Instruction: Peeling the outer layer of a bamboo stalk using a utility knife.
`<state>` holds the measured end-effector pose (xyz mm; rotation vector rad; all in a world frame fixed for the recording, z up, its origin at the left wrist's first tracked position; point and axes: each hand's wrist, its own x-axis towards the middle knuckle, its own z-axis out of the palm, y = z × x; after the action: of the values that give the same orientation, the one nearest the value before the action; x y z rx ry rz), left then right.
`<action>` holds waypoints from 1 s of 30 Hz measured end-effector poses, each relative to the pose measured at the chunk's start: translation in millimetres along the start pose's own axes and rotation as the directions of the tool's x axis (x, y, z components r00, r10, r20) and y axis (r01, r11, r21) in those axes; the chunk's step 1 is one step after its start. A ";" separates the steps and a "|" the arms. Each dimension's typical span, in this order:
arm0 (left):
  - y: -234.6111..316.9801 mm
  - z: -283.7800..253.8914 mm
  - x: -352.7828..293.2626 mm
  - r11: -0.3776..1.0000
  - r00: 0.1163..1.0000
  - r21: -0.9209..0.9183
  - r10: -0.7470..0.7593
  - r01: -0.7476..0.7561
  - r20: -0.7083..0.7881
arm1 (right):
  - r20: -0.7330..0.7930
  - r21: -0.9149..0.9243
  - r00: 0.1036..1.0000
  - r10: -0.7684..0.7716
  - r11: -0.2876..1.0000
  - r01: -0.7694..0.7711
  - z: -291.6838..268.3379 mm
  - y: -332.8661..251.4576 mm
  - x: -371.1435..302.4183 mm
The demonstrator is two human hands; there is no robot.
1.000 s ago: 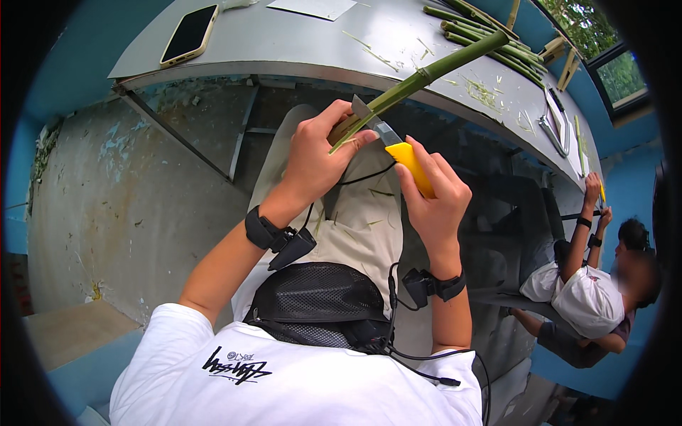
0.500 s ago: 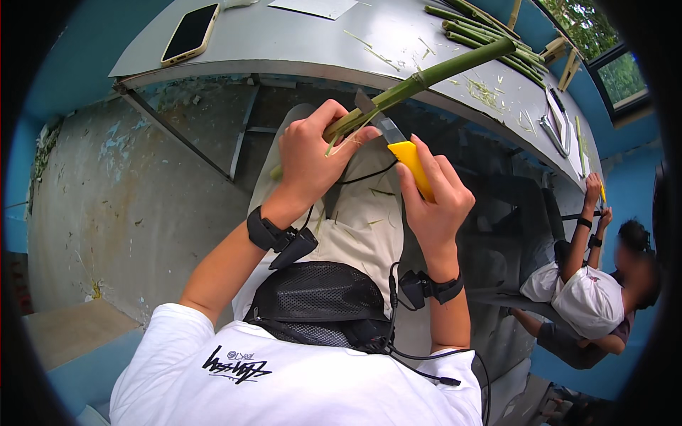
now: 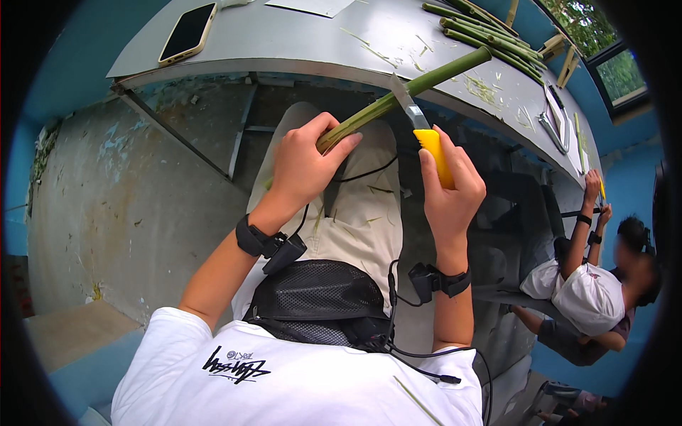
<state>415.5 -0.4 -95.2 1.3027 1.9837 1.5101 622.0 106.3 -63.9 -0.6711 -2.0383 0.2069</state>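
My left hand (image 3: 310,157) is closed around the lower part of a green bamboo stick (image 3: 419,84), which slants up to the right over the table's edge. Near the fingers, a strip of its skin is pared away and looks paler. In my right hand (image 3: 455,181) is a yellow-handled utility knife (image 3: 435,150), its long blade pointing up and left. The blade lies against or just over the bamboo's near side; I cannot tell if it touches. A thin green shaving (image 3: 418,400) shows over my white shirt.
On the grey table (image 3: 284,42) lie a phone (image 3: 188,33), a white sheet (image 3: 310,6), scattered shavings (image 3: 483,90), several bamboo sticks (image 3: 490,39) and a metal-framed tool (image 3: 555,121). A co-worker (image 3: 590,295) sits at the right, hands raised to the table's end. Black cables cross my lap.
My right hand has moved the knife right and up along the bamboo, away from my left hand. The bamboo has shifted down and left and turned slightly. A shaving has appeared over my shirt.
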 end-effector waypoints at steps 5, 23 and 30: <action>-8.4 -6.8 1.6 0.969 0.980 -0.244 0.002 0.048 0.200 | 0.002 0.155 0.994 0.105 0.982 -0.104 0.2 16.4 -6.3; -0.4 -17.6 2.7 0.492 0.812 -0.725 0.062 0.482 0.581 | 0.264 0.242 0.957 0.116 0.953 -0.182 -26.3 8.1 -14.5; -2.6 -7.5 3.8 0.422 0.844 -0.765 0.001 0.486 0.537 | 0.323 0.293 0.946 0.030 0.947 -0.130 -2.4 -6.7 -17.7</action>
<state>406.9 -1.8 -93.6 0.7064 0.7377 1.5127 628.6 90.9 -73.0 -0.5482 -2.2135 0.7089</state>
